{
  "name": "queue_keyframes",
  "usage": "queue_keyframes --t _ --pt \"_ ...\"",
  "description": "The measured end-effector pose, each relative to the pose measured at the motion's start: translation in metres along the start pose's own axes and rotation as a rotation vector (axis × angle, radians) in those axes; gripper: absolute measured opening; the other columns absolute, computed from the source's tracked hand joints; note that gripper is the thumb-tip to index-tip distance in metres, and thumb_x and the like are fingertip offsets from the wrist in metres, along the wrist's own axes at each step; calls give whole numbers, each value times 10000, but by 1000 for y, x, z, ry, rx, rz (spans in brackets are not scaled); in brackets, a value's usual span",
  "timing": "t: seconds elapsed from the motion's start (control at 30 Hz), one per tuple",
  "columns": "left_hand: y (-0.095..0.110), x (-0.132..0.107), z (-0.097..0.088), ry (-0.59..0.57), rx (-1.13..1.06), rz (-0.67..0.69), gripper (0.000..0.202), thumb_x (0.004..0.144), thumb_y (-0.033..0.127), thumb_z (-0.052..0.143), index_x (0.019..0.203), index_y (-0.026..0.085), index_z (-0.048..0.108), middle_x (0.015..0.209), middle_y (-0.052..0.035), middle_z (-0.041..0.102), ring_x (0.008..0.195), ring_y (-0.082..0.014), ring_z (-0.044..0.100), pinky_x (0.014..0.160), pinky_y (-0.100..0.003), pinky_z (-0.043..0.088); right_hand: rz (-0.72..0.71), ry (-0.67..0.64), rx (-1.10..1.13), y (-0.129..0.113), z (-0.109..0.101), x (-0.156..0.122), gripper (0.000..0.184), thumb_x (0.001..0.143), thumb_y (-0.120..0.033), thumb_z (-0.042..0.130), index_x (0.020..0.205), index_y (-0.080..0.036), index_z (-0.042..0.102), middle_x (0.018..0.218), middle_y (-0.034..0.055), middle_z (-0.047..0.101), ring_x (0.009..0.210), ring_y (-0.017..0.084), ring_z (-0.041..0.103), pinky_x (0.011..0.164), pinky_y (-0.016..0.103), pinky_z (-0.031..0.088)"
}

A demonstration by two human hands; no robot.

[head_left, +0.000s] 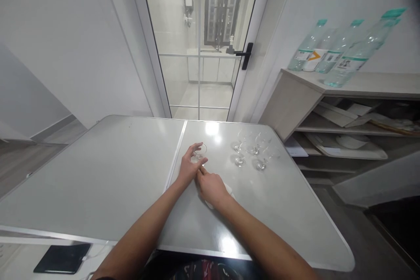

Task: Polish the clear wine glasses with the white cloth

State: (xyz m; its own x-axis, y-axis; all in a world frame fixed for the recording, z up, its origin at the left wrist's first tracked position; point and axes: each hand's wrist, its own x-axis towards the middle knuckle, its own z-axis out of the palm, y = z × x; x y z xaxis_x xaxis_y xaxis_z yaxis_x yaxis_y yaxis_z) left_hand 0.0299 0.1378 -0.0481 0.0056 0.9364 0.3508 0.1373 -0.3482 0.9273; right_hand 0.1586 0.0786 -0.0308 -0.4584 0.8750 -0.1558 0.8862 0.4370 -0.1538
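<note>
My left hand (pixel 189 167) is curled round a small clear wine glass (pixel 199 152) that stands on the grey table (pixel 114 175) near its middle seam. My right hand (pixel 211 187) lies just below it, fingers closed over a white cloth (pixel 229 190), with the index finger pointing at the glass's base. To the right, several more clear stemmed glasses (pixel 252 151) stand in a cluster, apart from both hands.
A shelf unit (pixel 328 92) at the right carries several water bottles (pixel 341 52) on top and plates and papers below. A glass door (pixel 200 43) with a black handle is behind the table. A black tablet (pixel 62 258) lies low at the left.
</note>
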Motion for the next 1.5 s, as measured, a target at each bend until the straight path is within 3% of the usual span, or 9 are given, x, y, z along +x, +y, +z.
queue_keyframes --t 0.2,0.5,0.73,0.83,1.0,1.23,1.5 --pt "-4 0 3 -16 -27 13 581 795 293 784 1342 298 586 1426 -97 601 1226 -286 618 982 -428 469 26 -4 -8 0 4 3 766 833 -115 509 1565 -112 285 1573 304 378 836 257 738 744 394 555" --pt "-13 3 3 -3 -19 2 562 854 337 736 1382 276 553 1401 -108 618 1254 -273 600 1004 -435 485 43 -7 -8 1 6 4 862 832 -121 541 1616 -148 185 1633 303 271 836 243 740 748 367 548" --pt "-15 3 4 -7 -21 -5 613 867 366 731 1432 276 512 1435 -120 593 1269 -274 585 1039 -457 472 59 -8 12 0 8 5 880 809 -121 561 1613 -166 204 1656 292 215 842 252 746 752 386 550" --pt "-13 2 3 22 -13 5 691 865 385 740 1486 297 448 1507 -129 526 1305 -280 562 1065 -466 459 119 -3 34 2 7 7 783 831 -117 534 1571 -187 288 1669 263 211 867 252 750 757 385 547" --pt "-11 1 0 119 36 -6 530 937 460 641 1415 287 491 1520 -133 481 1292 -274 566 1002 -431 502 268 30 36 27 4 14 679 853 -121 536 1505 -181 356 1673 255 211 947 264 751 783 374 541" --pt "-14 2 2 103 26 -26 423 973 495 573 1311 242 558 1464 -147 522 1174 -240 615 928 -381 518 428 75 15 72 3 30 665 859 -130 534 1503 -147 365 1658 273 236 960 280 753 760 369 545" --pt "-12 2 2 64 51 -18 342 980 509 545 1134 219 644 1402 -134 556 1200 -244 595 915 -366 504 459 121 52 83 4 37 466 988 -207 393 1451 -161 421 1645 269 259 1033 276 729 859 408 526"
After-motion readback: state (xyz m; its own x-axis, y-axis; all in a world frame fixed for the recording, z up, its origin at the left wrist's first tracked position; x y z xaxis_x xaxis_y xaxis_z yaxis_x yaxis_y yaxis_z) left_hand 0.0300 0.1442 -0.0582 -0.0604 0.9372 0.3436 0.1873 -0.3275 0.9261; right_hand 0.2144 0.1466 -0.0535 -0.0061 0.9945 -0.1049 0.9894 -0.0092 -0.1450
